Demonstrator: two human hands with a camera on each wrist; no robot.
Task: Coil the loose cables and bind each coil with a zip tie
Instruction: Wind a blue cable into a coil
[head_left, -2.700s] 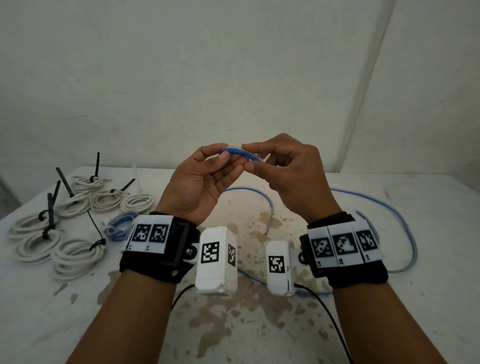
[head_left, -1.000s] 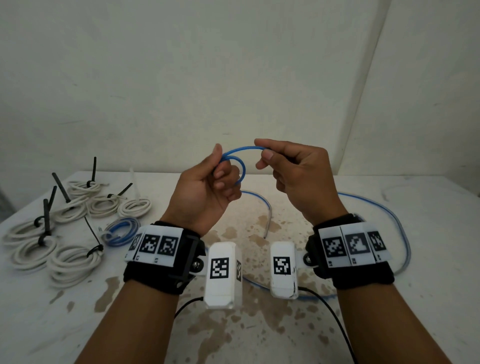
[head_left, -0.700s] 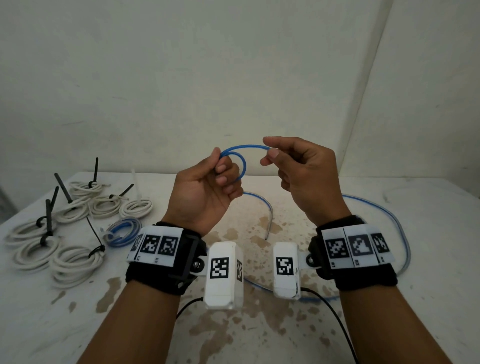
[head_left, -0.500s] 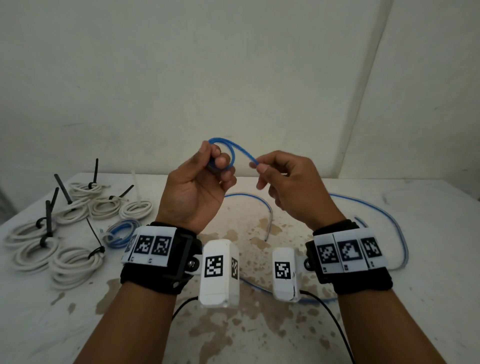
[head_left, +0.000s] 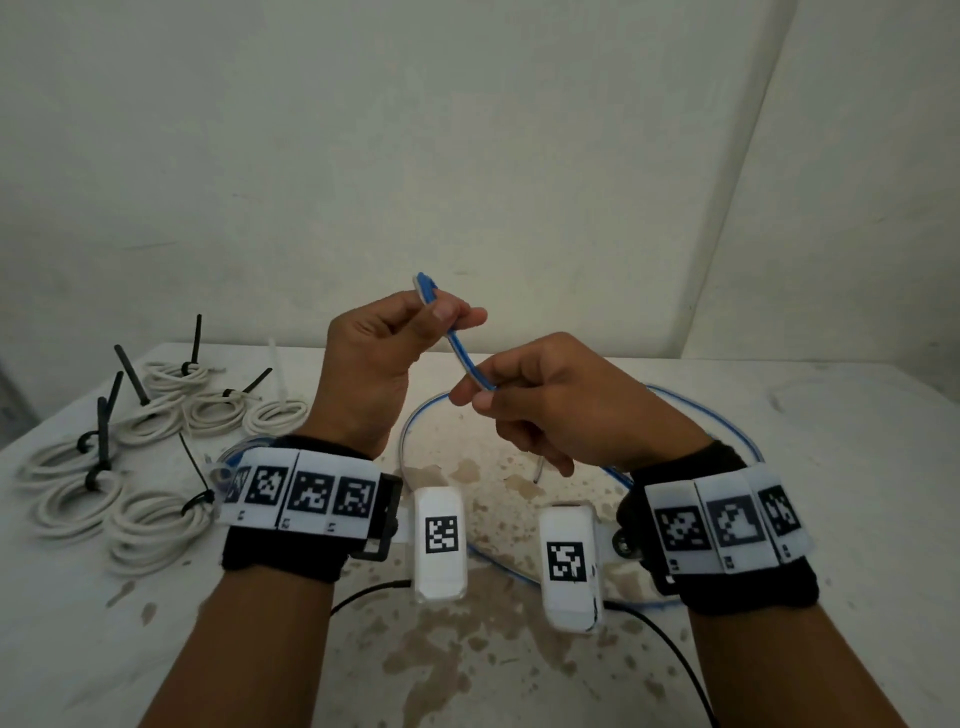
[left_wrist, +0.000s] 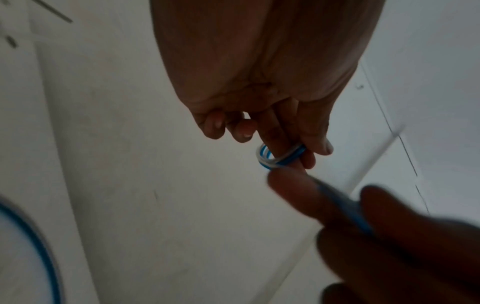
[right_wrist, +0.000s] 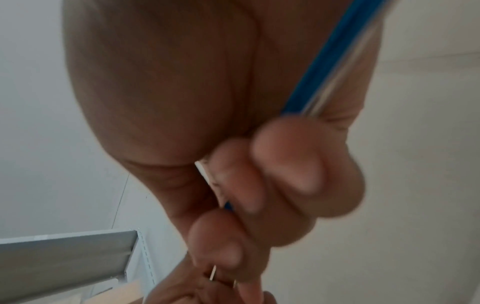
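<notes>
Left hand (head_left: 379, 358) pinches small loops of blue cable (head_left: 460, 347) (wound round fingers); right hand (head_left: 550, 405) pinches cable lower down.

My left hand (head_left: 379, 358) is raised above and just left of my right hand (head_left: 561, 410). Both have thumb and fingers curled in a pinch, forearms reaching forward side by side.

Head looks down; wrists close on cable (head_left: 462, 353)
</notes>
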